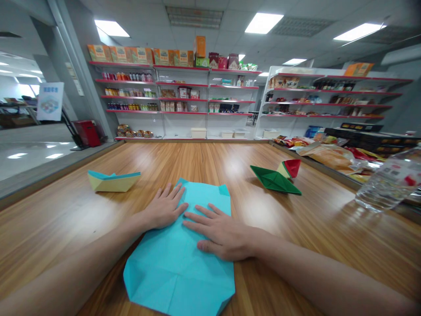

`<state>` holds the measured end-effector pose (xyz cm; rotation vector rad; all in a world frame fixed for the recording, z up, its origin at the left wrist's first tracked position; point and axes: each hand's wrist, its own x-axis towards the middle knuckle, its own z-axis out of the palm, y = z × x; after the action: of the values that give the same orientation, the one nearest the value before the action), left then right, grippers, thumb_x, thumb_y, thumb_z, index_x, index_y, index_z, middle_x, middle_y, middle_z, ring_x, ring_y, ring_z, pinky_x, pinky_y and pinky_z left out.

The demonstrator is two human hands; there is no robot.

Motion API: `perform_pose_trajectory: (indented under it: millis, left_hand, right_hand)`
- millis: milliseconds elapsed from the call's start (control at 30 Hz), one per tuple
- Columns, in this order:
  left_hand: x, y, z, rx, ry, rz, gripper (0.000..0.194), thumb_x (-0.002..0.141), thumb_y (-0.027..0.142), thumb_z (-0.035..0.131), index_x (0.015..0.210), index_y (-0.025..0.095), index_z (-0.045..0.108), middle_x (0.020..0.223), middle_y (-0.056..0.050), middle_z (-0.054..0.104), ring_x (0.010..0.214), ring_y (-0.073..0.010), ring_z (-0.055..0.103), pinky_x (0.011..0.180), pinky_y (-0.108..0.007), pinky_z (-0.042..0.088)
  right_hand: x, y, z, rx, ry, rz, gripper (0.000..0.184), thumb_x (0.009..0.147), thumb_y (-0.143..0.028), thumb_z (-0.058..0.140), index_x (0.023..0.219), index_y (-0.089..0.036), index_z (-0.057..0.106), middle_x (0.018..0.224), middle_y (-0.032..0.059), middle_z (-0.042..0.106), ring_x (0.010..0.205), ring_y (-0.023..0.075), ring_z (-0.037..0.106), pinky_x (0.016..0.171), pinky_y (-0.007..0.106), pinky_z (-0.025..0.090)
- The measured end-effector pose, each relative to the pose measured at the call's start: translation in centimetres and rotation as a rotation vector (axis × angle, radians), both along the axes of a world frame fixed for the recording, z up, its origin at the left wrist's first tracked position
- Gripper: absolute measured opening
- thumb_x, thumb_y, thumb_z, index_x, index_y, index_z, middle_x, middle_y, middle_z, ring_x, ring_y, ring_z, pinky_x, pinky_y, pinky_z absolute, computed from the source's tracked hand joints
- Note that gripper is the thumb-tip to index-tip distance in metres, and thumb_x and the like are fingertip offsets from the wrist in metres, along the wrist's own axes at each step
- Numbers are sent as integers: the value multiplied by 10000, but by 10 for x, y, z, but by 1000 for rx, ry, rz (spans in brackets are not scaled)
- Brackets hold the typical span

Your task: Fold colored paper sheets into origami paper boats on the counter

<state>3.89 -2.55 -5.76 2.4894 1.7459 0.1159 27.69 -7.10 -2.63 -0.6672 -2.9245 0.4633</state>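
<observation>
A sheet of turquoise paper (179, 263) lies on the wooden table (66, 219) in front of me, its far corners folded in. My left hand (163, 207) rests flat on the paper's left side, fingers spread and stretched out. My right hand (219, 232) presses flat on the paper's middle right, fingers pointing left toward the other hand's fingertips. Neither hand grips anything.
A yellow and blue paper boat (112, 180) sits at the left. A green folded paper shape (274, 180) with a red and yellow piece (289, 168) lies at the right. A plastic water bottle (388, 182) and snack packets (329, 153) line the right edge. Store shelves (184, 101) stand behind.
</observation>
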Motion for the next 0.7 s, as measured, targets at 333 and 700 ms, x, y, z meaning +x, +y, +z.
perform_pose_trajectory:
  millis: [333,700]
  left_hand:
    - [15,-24,8,155,116,-171,745,912,553,167,1386,3,333,1485,-217,187,1394,-320,-10,1092,-523,-35]
    - [-2,-5,7,1,13,-74,1007,737,789,303,1462,115,121,1512,-177,72,1389,-340,76,1097,-503,103]
  right_hand:
    - [19,43,-16,69,-61,-393,749,865,-666,276,1446,-195,242,1520,107,147,1396,316,85,1113,502,84]
    - [17,49,-16,44,-116,-678,893,770,-774,278,1457,-210,184,1522,150,114,1385,374,78,989,708,-39]
